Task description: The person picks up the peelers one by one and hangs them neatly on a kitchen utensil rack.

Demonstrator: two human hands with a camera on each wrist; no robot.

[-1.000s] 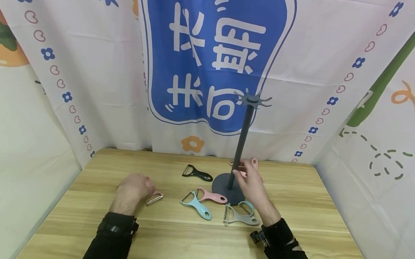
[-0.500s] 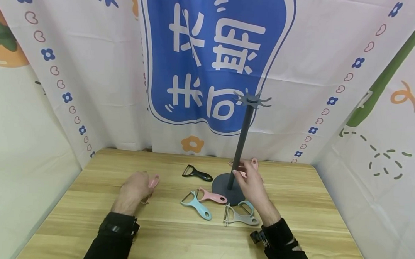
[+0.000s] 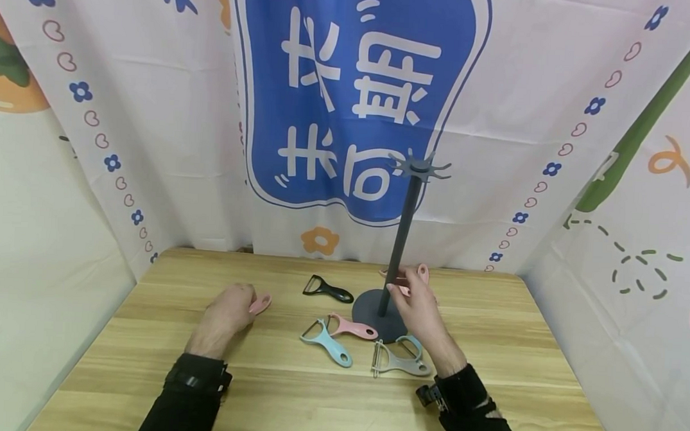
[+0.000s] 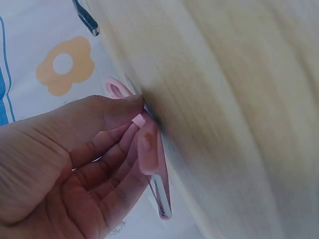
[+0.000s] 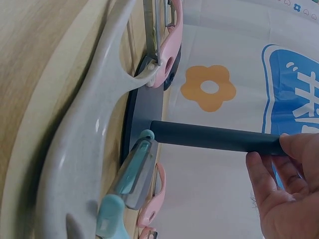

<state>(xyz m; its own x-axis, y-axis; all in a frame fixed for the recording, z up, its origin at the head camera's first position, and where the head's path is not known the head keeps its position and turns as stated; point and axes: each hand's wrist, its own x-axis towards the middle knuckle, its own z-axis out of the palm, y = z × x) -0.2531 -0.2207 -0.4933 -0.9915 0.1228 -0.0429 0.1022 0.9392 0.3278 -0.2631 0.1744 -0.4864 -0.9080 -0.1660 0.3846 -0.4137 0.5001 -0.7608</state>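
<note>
My left hand [image 3: 228, 310] pinches a pink peeler [image 4: 149, 149] between thumb and fingers, low at the left of the table. In the head view only its handle end shows, pointing right; the left wrist view shows the blade too. With thumb and fingertips my right hand [image 3: 420, 312] holds the dark grey pole [image 3: 403, 231] of an upright stand, above its round base [image 3: 368, 310]. Several prongs [image 3: 421, 166] spread out at the pole's top, with nothing hanging on them.
Around the base lie a black peeler [image 3: 330, 289], a light blue peeler [image 3: 332, 347], a pink peeler [image 3: 356, 328] and a grey peeler [image 3: 408, 365]. Another light blue one [image 5: 132, 172] lies by the grey. Pink peelers [image 3: 423, 271] behind my right hand are partly hidden. A printed curtain [image 3: 207, 203] backs the table.
The pink peeler in my left hand has turned: its blade end showed beside the hand at first, now its handle points right. My right hand and the stand have stayed put.
</note>
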